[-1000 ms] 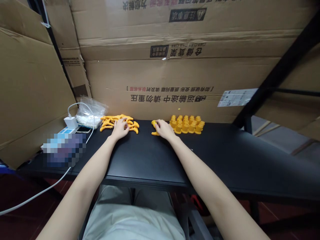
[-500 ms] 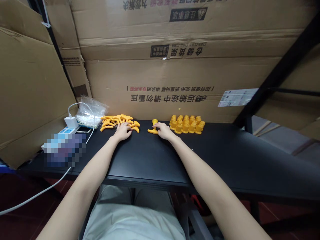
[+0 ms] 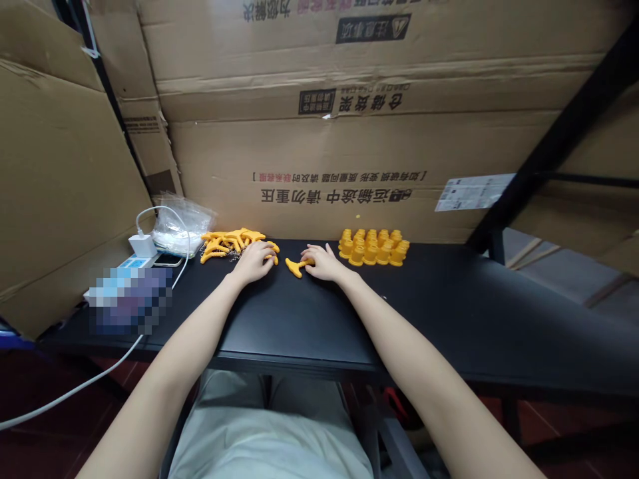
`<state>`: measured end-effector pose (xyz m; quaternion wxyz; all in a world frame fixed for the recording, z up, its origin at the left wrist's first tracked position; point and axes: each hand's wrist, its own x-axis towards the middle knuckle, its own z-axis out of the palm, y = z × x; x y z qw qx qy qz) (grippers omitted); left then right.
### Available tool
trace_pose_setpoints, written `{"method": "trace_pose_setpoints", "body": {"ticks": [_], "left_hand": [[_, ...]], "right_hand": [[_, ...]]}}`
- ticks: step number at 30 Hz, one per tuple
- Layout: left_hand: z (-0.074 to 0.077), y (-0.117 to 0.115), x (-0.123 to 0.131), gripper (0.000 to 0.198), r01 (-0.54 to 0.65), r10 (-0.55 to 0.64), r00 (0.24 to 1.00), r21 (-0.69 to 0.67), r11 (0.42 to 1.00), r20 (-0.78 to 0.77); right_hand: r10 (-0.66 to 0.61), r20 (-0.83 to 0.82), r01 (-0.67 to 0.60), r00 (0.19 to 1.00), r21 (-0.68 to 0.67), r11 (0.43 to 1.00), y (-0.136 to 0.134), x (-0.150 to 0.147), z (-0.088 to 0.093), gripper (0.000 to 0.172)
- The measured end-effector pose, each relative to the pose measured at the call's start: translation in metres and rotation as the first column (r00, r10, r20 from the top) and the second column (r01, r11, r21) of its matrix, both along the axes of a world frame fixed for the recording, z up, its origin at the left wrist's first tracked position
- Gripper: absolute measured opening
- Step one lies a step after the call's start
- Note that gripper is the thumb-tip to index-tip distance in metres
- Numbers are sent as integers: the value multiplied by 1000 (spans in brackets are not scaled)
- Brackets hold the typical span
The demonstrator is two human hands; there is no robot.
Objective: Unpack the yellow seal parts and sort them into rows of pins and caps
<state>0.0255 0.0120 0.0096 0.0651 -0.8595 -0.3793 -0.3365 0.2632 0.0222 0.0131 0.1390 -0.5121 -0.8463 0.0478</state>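
Observation:
A yellow T-shaped handle (image 3: 294,267) lies low over the black table, its crossbar pointing left. My right hand (image 3: 323,263) is closed on its stem, and the stem's far end is hidden by the fingers. At the right edge of a pile of similar yellow handles (image 3: 215,247), my left hand (image 3: 253,262) has its fingers curled over another yellow T-shaped piece (image 3: 274,258). Small metallic chain-like bits (image 3: 232,254) show among the pile. Right of my right hand stand several yellow flared cup-like pieces (image 3: 370,250) in close rows.
A cardboard wall (image 3: 299,153) closes off the back of the black table (image 3: 294,326). On the left are a clear plastic bag (image 3: 180,223), a phone (image 3: 168,260), a white charger (image 3: 142,245) with its cable, and a blurred-out item (image 3: 130,299). A black metal post (image 3: 549,140) slants at right.
My left hand has shifted right, over the pile's edge piece. The handle in my right hand has turned, its crossbar swinging left and its flared end passing out of sight.

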Motion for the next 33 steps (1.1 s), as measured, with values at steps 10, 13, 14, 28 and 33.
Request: {"method": "trace_pose_setpoints", "body": {"ticks": [10,13,14,28,33], "left_hand": [[20,-32,21,49,-178,166,983,-184,967,-77],[22,-31,23,40,-289,280,957,-187,939,-75],[23,-31,23,38,-320,312,947,-191,928,-72],[29,-28,19,35,-321,327,945,-220,921,-6],[26,-21,16,29,-253,323,940,-416,873,107]], "right_hand": [[110,91,-141,990,511,848,-21,-23,21,26],[114,105,-152,988,516,843,-27,-33,21,27],[102,104,-141,989,507,850,-27,-35,20,27],[1,131,-67,991,500,863,-25,-34,22,15],[-4,158,-85,987,549,832,-26,-35,22,21]]}}
